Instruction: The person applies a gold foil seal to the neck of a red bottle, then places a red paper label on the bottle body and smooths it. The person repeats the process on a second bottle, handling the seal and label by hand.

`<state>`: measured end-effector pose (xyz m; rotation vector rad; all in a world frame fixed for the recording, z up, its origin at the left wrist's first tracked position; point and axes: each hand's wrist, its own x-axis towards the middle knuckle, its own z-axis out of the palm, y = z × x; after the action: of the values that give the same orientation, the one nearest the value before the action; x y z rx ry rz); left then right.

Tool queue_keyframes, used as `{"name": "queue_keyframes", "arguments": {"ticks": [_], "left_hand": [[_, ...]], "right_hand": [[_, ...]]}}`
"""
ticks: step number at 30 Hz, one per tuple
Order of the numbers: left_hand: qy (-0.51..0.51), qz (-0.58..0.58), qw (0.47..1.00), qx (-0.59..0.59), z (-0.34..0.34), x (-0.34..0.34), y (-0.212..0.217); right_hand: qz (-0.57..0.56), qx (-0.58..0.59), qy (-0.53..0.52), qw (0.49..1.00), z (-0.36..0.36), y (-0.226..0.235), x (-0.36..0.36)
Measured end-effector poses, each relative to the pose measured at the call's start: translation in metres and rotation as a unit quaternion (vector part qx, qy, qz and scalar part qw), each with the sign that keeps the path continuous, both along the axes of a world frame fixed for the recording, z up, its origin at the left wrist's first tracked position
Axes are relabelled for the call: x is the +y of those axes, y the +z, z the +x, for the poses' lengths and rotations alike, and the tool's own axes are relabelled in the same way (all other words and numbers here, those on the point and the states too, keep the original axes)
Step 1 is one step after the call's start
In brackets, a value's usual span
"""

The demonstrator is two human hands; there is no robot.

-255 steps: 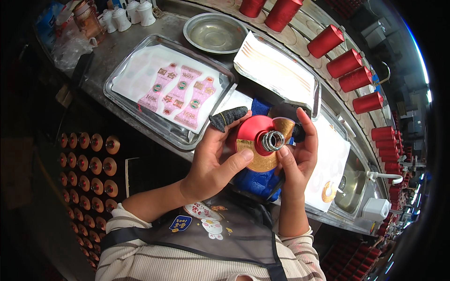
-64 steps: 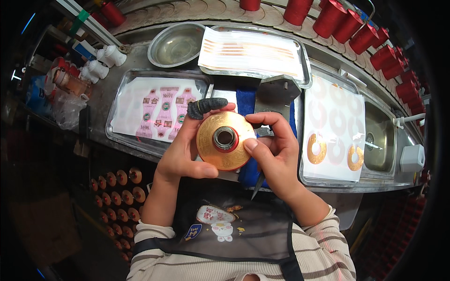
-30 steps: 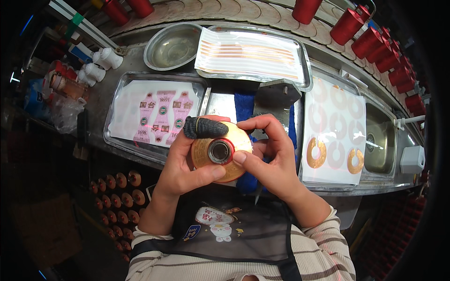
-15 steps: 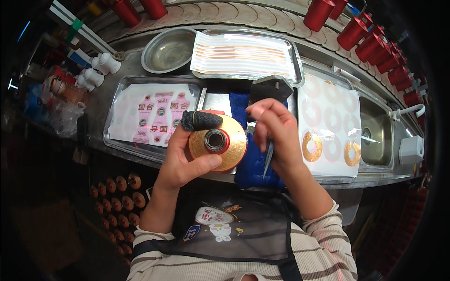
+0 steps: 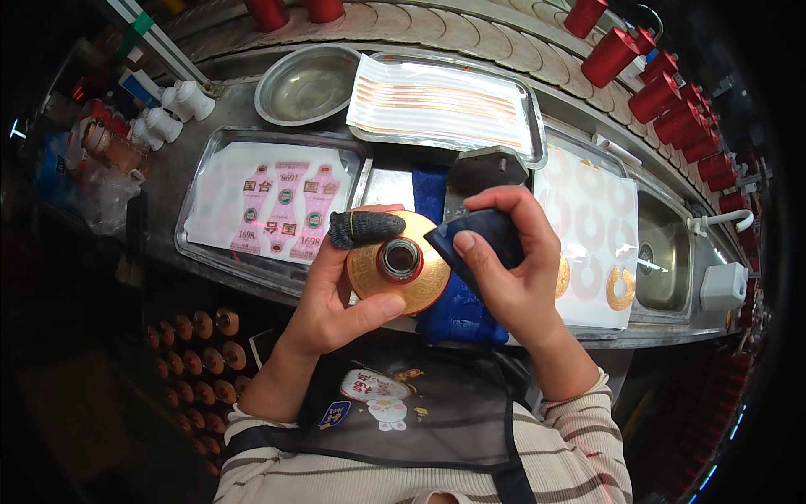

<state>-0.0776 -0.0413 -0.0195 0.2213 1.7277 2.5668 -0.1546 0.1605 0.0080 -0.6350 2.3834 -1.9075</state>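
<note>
My left hand (image 5: 329,312) grips a bottle by its shoulder, thumb in front and fingers round the far side. A black cloth cover (image 5: 374,228) sits on one of its fingers. The bottle (image 5: 424,288) has a gold patterned ring round its shoulder, a red edge and an open neck facing up at me. Pinched in my right hand (image 5: 529,281) is a dark blue, thin flat scraper (image 5: 495,233). Its pointed corner is at the right rim of the gold ring; whether it touches I cannot tell.
Under my hands lies a blue cloth (image 5: 462,317), with a dark block (image 5: 487,166) behind. Trays of pink labels (image 5: 285,202) and gold strips (image 5: 437,97), a sheet with gold rings (image 5: 620,288), a metal bowl (image 5: 277,97) and a sink (image 5: 672,290) surround it. Red bottles (image 5: 610,57) line the conveyor (image 5: 470,32).
My right hand has turned the scraper from edge-on to flat and brought its corner to the bottle's gold ring. The left hand keeps its hold, the bottle slightly shifted. The whole view has tilted a little.
</note>
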Motion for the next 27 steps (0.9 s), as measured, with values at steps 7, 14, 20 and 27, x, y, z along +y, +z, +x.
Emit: {"name": "queue_keyframes", "arguments": {"ticks": [7, 14, 20, 27], "left_hand": [[0.014, 0.030, 0.999, -0.043, 0.000, 0.001, 0.001], [-0.023, 0.074, 0.997, -0.013, -0.002, -0.001, -0.002], [-0.009, 0.092, 0.995, -0.027, -0.006, -0.001, 0.002], [0.070, -0.112, 0.990, 0.048, -0.010, 0.012, -0.017]], "right_hand": [[-0.053, 0.011, -0.016, 0.998, 0.004, 0.013, 0.002], [0.013, 0.074, 0.017, 0.997, 0.002, 0.028, 0.004], [0.062, 0.110, -0.021, 0.992, 0.005, 0.030, -0.003], [0.201, 0.271, 0.067, 0.939, 0.021, 0.047, 0.001]]}}
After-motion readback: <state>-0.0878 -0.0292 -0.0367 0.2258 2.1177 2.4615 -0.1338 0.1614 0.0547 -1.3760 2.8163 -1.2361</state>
